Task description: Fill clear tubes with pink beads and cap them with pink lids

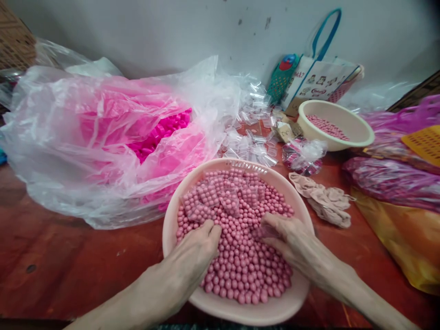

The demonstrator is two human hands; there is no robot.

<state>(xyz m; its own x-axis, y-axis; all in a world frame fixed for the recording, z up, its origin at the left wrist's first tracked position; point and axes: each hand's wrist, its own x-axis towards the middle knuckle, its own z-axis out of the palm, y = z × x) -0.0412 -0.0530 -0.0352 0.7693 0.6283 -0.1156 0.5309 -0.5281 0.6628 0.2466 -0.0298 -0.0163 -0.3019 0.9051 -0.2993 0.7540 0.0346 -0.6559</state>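
A pale pink basin (175,229) is filled with round pink beads (240,275). Several small clear packets of beads (209,195) rest on top toward the far side. Over the left part of the beads is my left hand (202,243), its fingers curled and pressed together; whatever they grip is hidden. My right hand (292,238) reaches in from the right, thumb and fingers closed around a small clear plastic packet (264,230) low against the beads. The packet's contents are hard to make out.
Left lies a large clear plastic bag (51,151) with bright pink pieces (161,133). Small clear plastic cases (247,146) are heaped behind the basin. Right are a cream bowl (357,133) of beads, a crumpled beige cloth (323,199) and purple bags (392,181). A wall stands behind.
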